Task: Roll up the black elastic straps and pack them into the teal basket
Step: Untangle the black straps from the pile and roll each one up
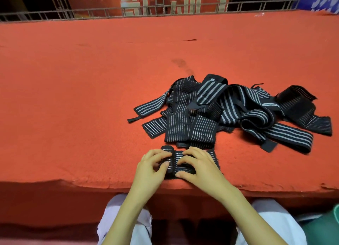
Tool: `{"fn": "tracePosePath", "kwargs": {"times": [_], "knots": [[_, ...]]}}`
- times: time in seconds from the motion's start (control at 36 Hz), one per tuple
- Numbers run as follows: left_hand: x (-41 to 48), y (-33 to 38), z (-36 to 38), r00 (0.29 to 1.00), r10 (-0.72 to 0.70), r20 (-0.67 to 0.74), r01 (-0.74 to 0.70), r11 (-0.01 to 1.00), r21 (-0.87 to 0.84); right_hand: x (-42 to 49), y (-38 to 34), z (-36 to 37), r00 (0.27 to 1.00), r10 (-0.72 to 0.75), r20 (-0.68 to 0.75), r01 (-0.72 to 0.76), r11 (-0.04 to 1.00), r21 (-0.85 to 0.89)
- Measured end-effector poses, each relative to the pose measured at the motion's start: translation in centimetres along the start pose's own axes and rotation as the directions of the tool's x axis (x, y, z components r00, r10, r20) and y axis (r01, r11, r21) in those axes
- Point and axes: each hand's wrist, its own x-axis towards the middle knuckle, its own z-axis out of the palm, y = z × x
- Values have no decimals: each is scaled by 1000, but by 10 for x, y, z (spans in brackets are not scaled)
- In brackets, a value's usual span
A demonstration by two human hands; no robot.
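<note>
Only one strap (177, 162) is being handled, at the near edge of the tabletop (73, 98). The rest form one tangled pile (229, 109) just behind it and to the right, too knotted to count. One teal basket (330, 224) shows low at the right, below the tabletop. The strap's length runs left to right, rolled end leftward. The left hand (152, 169) curls round that roll; the right hand (198, 165) pinches the flat part.
</note>
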Motion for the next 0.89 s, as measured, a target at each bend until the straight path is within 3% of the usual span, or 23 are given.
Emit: {"fn": "tracePosePath", "kwargs": {"times": [0.08, 0.25, 0.5, 0.67, 0.89], "knots": [[0, 1, 1, 998, -47, -40, 45, 997, -60, 0, 1, 2, 1000, -3, -12, 3, 1000, 13], [3, 0, 9, 952, -305, -4, 302, 944, -130, 0, 3, -1, 1000, -23, -15, 23, 1000, -3], [17, 13, 0, 940, -329, 85, 320, 941, 107, 1, 3, -5, 1000, -11, 7, 12, 999, -36], [14, 4, -20, 912, -409, 38, 410, 912, 0, 5, -5, 0, 999, -40, 24, 41, 998, -41], [10, -9, -44, 910, -409, -66, 412, 910, 43, 16, -23, 16, 996, -88, 8, 88, 995, -42]]}}
